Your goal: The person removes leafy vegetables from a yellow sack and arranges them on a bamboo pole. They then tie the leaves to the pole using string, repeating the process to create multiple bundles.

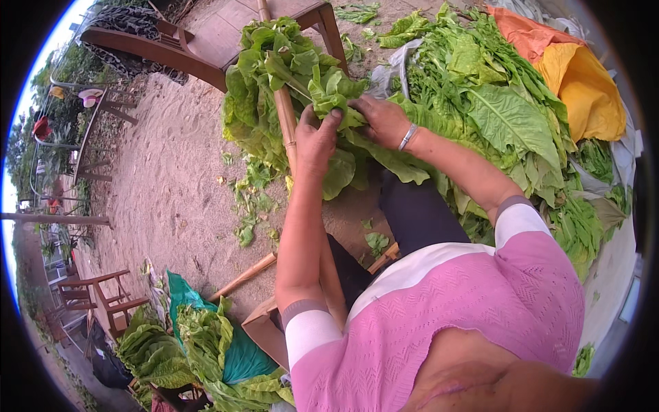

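Observation:
In front of me a bamboo pole (284, 116) slopes down from a wooden chair (216, 31), and a thick bunch of green tobacco leaves (252, 98) hangs from it. My left hand (315, 138) is beside the pole, thumb raised, pinching leaf stems against its fingers. Close by on the right, my right hand (383, 122), with a silver bangle (408, 137) at the wrist, grips the same gathered leaves (329, 92). A thin pale strand (299, 88) runs from the pole towards the hands. The fingertips are partly hidden by leaves.
A large heap of tobacco leaves (494, 103) lies to the right, beside orange (535, 31) and yellow sheeting (582, 87). More leaves (154, 355) and a teal sack (247, 358) are at lower left. A second bamboo stick (247, 275) and leaf scraps (249, 216) lie on sandy ground.

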Available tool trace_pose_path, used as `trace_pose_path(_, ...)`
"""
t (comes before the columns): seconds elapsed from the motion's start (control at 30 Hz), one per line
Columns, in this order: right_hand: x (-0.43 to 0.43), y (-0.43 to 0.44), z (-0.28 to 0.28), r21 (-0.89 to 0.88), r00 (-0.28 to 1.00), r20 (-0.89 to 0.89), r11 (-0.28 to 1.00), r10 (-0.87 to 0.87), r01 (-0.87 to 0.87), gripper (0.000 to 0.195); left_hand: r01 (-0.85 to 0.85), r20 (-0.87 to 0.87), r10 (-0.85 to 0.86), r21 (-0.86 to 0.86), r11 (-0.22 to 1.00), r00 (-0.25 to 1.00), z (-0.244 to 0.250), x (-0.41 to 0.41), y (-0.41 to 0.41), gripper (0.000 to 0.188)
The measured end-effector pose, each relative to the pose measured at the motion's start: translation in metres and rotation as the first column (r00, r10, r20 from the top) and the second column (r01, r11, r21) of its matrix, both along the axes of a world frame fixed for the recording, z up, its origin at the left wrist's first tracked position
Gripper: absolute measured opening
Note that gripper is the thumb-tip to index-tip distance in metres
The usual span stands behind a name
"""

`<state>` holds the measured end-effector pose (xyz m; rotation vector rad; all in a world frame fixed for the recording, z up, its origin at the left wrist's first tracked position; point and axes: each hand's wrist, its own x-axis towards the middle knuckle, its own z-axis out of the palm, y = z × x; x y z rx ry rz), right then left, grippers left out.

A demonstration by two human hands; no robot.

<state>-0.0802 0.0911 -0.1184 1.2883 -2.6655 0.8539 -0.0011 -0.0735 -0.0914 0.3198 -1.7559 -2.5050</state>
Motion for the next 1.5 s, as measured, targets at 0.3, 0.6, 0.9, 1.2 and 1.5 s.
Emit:
trace_pose_path(0.3, -0.003, -0.024, 0.010, 0.293, 0.997, 0.006, 0.954, 0.071, -0.070, 0.034, -0.220, -0.269, 0.135, -0.317, 0.923, 0.954, 0.020, 0.015, 0.003, 0.033)
trace_pose_path(0.6, -0.039, -0.024, 0.016, -0.185, 0.464, 0.800, 0.892, 0.381, -0.414, 0.054, -0.113, -0.072, 0.105, -0.126, 0.986, 0.992, -0.003, 0.025, -0.044, 0.052)
trace_pose_path(0.9, -0.064, -0.091, -0.060, 0.106, 0.713, 0.671, 0.925, 0.205, -0.365, 0.051, 0.226, 0.462, -0.121, -0.180, 0.957, 0.878, -0.064, 0.082, -0.124, 0.023)
trace_pose_path(1.2, -0.076, -0.132, -0.062, 0.029, 0.850, 0.404, 0.924, 0.338, -0.382, 0.052, 0.322, 0.551, -0.034, -0.436, 0.840, 0.834, -0.040, -0.047, -0.218, 0.021)
trace_pose_path(1.5, -0.131, -0.173, -0.160, -0.484, 0.867, 0.497, 0.844, 0.048, 0.231, 0.038, 0.161, -0.042, -0.263, -0.696, 0.700, 0.964, 0.043, -0.084, -0.023, 0.025)
